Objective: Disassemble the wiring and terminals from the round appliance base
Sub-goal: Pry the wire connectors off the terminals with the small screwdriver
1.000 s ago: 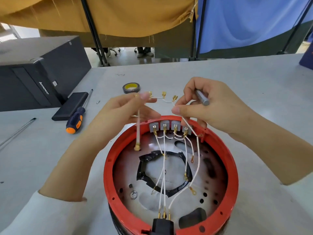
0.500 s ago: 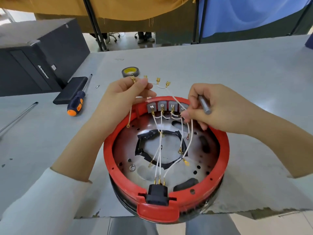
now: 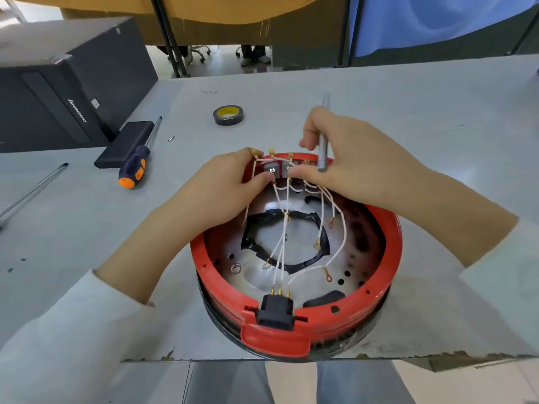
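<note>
- Left hand point(image 3: 221, 193): fingers curled, pinching white wires point(image 3: 281, 243) at the grey terminal blocks point(image 3: 275, 170).
- Right hand point(image 3: 355, 167): grips a grey metal rod point(image 3: 323, 147), fingertips on the blocks.
- Round red base point(image 3: 291, 333): lower centre, at the table point(image 3: 437, 112) edge.
- Screwdriver point(image 3: 132, 170), tape roll point(image 3: 229, 115): upper left.

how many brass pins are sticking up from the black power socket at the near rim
3: the left pin, the middle pin and the right pin stand side by side on the black power socket, each with a white wire. None looks hidden.
</note>
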A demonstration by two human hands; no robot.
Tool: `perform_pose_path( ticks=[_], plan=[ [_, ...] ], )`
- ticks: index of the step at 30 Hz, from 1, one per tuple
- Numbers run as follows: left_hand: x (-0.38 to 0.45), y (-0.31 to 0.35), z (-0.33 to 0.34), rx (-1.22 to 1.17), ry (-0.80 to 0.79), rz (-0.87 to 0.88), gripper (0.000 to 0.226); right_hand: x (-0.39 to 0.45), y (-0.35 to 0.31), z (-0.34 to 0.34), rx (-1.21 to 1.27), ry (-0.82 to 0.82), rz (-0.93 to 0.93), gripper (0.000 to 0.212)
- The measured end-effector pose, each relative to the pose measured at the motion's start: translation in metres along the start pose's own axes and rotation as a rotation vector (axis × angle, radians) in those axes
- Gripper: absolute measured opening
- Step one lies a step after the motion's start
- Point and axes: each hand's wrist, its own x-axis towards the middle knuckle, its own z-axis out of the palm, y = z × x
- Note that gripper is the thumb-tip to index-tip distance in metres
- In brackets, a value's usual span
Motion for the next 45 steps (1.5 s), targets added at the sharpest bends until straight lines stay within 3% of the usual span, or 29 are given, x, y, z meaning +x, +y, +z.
perform_pose_path(
  ticks=[5,9,11,14,16,21,26,30,32,35,37,41,45],
  plan=[
    [0.026,0.002,-0.007,-0.083,-0.086,0.105,0.032,0.023,0.004,0.015,-0.098,-0.136,-0.060,0.024],
    [0.026,0.001,-0.021,-0.169,-0.061,0.058,0.060,0.030,0.015,0.012,-0.247,-0.107,-0.071,0.022],
    [0.022,-0.003,-0.022,-0.164,-0.053,0.021,0.058,0.029,0.018,0.009,-0.254,-0.099,-0.027,0.027],
    [0.009,-0.009,-0.018,-0.156,-0.045,-0.062,0.035,0.024,0.023,0.006,-0.325,-0.093,-0.004,0.030],
    [-0.001,-0.011,-0.012,-0.172,-0.074,-0.100,0.043,0.020,0.024,0.003,-0.396,-0.082,-0.011,0.028],
    [-0.020,-0.009,-0.014,-0.420,-0.113,-0.249,0.058,0.015,0.032,-0.007,-0.468,-0.046,0.166,0.025],
    [-0.026,-0.002,0.000,-0.432,-0.103,-0.272,0.040,0.011,0.035,-0.013,-0.531,-0.051,0.267,0.021],
    [-0.016,-0.007,0.001,-0.492,-0.052,-0.276,0.048,0.003,0.030,-0.025,-0.524,-0.149,0.215,0.029],
    [-0.007,-0.015,-0.004,-0.583,-0.117,-0.251,0.044,-0.003,0.027,-0.031,-0.533,-0.157,0.204,0.040],
    [0.007,-0.021,-0.009,-0.721,-0.270,-0.197,0.041,-0.007,0.020,-0.033,-0.585,-0.030,0.112,0.048],
    [0.017,-0.021,-0.009,-0.712,-0.331,-0.161,0.040,-0.005,0.016,-0.031,-0.509,0.024,0.030,0.045],
    [0.031,-0.012,-0.006,-0.740,-0.377,-0.132,0.035,0.009,0.014,-0.016,-0.228,-0.124,-0.019,0.029],
    [0.034,-0.006,-0.005,-0.701,-0.249,-0.142,0.038,0.022,0.026,-0.003,-0.331,-0.116,-0.045,0.028]
  ],
)
